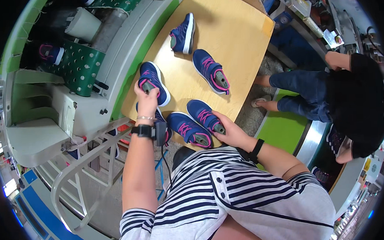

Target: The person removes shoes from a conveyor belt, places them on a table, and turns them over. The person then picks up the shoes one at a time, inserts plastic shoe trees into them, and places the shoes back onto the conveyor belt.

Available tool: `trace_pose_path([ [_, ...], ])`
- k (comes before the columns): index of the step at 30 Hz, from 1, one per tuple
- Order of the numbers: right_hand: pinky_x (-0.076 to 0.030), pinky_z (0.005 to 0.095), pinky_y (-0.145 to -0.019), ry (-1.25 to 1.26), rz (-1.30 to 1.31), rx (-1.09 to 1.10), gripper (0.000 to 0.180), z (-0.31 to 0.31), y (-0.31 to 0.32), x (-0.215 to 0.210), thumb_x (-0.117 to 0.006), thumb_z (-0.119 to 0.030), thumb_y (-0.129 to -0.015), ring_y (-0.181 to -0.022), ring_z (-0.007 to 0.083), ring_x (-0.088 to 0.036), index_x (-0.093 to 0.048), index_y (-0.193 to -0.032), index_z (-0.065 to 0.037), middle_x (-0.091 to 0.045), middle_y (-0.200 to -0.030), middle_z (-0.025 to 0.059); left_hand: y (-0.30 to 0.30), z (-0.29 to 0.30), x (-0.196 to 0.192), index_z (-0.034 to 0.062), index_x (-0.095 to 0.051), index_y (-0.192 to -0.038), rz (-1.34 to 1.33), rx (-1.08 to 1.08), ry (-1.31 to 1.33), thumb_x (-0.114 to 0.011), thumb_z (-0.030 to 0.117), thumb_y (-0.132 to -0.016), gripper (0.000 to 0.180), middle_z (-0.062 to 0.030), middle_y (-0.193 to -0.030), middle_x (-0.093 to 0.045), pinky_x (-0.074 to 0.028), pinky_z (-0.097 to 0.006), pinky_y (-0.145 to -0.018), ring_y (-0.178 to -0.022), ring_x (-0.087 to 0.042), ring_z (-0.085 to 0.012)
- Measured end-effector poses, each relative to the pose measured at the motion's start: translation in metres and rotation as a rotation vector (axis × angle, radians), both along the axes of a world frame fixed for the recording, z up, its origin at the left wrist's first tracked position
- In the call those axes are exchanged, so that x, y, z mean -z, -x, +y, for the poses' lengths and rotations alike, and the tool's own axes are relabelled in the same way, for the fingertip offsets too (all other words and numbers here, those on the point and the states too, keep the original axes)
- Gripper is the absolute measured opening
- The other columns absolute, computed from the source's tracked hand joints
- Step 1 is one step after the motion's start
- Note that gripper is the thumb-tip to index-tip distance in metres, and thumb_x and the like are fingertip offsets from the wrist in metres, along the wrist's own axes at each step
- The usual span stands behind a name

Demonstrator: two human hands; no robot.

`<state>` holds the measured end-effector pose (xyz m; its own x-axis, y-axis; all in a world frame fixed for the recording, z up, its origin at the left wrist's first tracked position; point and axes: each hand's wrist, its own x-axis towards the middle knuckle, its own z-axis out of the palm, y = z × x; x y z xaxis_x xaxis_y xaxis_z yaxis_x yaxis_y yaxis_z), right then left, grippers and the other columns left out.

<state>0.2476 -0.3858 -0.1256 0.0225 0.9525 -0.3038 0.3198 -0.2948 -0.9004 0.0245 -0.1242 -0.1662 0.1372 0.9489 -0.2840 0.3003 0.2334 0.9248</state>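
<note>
Several navy sneakers with pink trim and white soles are on a light wooden table. My left hand [147, 99] grips one sneaker [156, 78] by its heel opening, where a grey-green insert shows. My right hand [231, 130] holds the heel of another sneaker [201, 113]. Touching that one on its left is a third sneaker [187, 128] near the front edge. Farther off, an upright sneaker [207, 68] stands apart, and a tilted sneaker [183, 34] shows its white sole side. Below my left wrist another sneaker [159, 117] is partly hidden.
The wooden table [235, 23] adjoins a grey-green machine [124, 50] on the left. A green perforated belt [84, 66] there carries another sneaker [51, 54]. At the right a person [349, 96] in black stands beside a green-topped bench [282, 131]. White metal rails [81, 185] stand at lower left.
</note>
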Motion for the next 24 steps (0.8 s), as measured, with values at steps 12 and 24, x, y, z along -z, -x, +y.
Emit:
trace_pose_path([
  [12,-0.043,0.0351,-0.102,-0.638,-0.135,0.125,0.061,0.225,-0.04,-0.142,-0.064,-0.022,-0.096,-0.115,0.0231,-0.057,-0.036,-0.149,-0.009,-0.058,-0.126,0.0127,0.039,0.026,-0.222,0.0086,-0.038,-0.145,-0.213,-0.217,-0.484,-0.057,0.0,-0.093,0.055,-0.0147,-0.14,-0.049,-0.048,-0.035,-0.099,-0.121,-0.055,-0.0262],
  [24,-0.043,0.0437,-0.103,-1.104,-0.558,0.075,0.055,0.45,0.005,-0.098,-0.07,-0.022,-0.085,-0.121,0.0392,-0.052,-0.051,-0.133,-0.004,-0.056,-0.128,0.0206,0.026,0.062,-0.164,-0.0033,-0.026,-0.152,0.338,-0.335,-0.819,-0.063,0.019,-0.096,0.071,-0.025,-0.158,-0.021,-0.019,-0.048,-0.12,-0.147,-0.021,-0.0375],
])
